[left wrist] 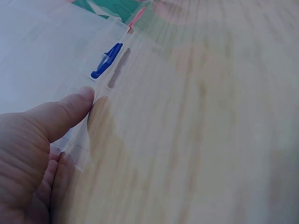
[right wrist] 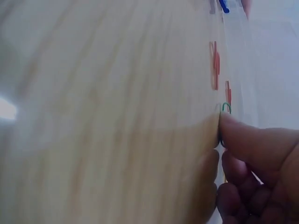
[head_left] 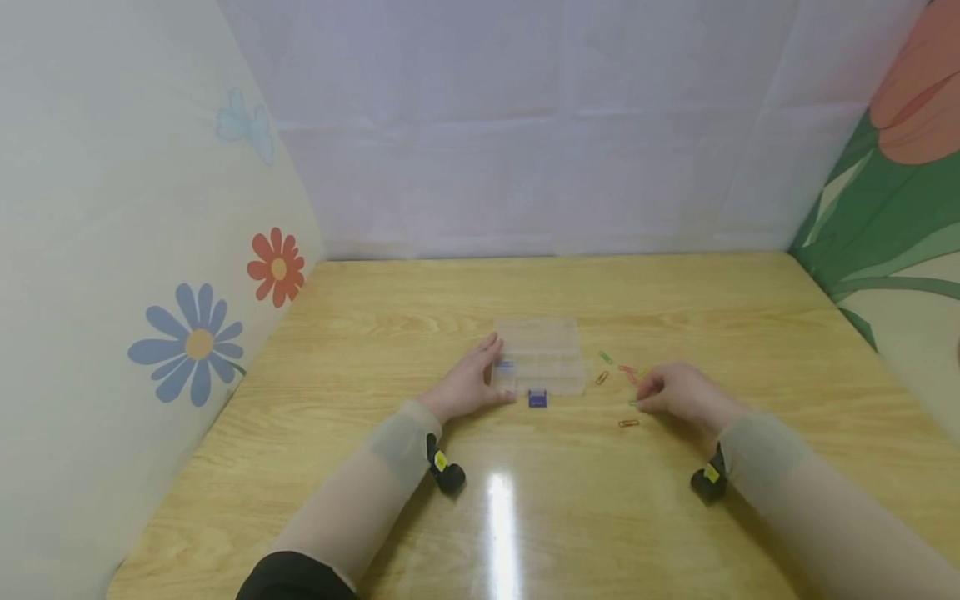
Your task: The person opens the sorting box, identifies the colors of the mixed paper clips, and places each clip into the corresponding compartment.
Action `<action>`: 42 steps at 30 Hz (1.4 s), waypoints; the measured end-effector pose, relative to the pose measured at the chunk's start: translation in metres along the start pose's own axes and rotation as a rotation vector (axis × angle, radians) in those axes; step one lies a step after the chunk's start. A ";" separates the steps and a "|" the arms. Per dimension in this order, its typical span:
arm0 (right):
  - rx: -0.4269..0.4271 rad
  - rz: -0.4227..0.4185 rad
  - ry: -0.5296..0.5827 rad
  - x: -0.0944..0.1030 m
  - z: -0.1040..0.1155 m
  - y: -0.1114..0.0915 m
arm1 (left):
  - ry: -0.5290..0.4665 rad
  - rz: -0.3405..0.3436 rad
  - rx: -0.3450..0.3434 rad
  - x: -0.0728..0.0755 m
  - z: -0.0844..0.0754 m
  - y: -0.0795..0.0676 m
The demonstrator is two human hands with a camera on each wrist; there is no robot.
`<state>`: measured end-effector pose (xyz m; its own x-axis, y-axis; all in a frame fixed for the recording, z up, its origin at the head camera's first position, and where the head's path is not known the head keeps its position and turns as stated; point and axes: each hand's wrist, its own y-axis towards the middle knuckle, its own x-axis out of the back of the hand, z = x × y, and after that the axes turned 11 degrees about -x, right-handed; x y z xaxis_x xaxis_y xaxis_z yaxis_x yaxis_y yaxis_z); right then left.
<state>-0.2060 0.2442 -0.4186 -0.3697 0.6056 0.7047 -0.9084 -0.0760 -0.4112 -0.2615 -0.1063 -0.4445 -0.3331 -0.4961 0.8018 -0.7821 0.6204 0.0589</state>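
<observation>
A clear plastic compartment box [head_left: 538,333] lies with its lid raised back, a blue latch [head_left: 537,399] at its front. My left hand [head_left: 467,382] grips the box's left end, thumb along the front edge and fingers at the side. In the right wrist view, thumb and forefinger of my right hand [right wrist: 261,154] pinch a green paper clip [right wrist: 226,106] right at the table surface, to the right of the box. Around that hand lie an orange paper clip [head_left: 628,423], a brownish one [head_left: 602,377], pink ones [head_left: 627,369] and another green one [head_left: 606,357].
The wooden table [head_left: 405,308] runs back to a pale cloth backdrop [head_left: 525,167]. A wall with painted flowers [head_left: 198,343] stands at the left, and one with a large painted tulip [head_left: 918,100] at the right. Light glares off the tabletop in front.
</observation>
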 end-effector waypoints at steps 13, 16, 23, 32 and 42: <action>-0.031 0.014 0.044 0.000 0.006 -0.004 | 0.002 0.012 0.005 0.001 0.000 0.001; -0.040 0.020 0.109 0.000 0.008 -0.006 | 0.002 0.013 0.004 0.001 0.000 0.000; -0.032 0.017 0.173 0.000 0.015 -0.008 | -0.004 0.008 0.004 0.000 0.000 0.000; -0.010 0.006 0.119 0.000 0.023 -0.005 | 0.000 -0.001 0.004 -0.001 0.001 0.000; 0.018 -0.034 0.099 -0.004 0.038 0.002 | -0.013 -0.007 -0.005 -0.001 0.003 0.001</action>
<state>-0.2135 0.2118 -0.3998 -0.3187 0.6831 0.6571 -0.9236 -0.0680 -0.3773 -0.2634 -0.1075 -0.4471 -0.3348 -0.5079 0.7937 -0.7814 0.6203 0.0674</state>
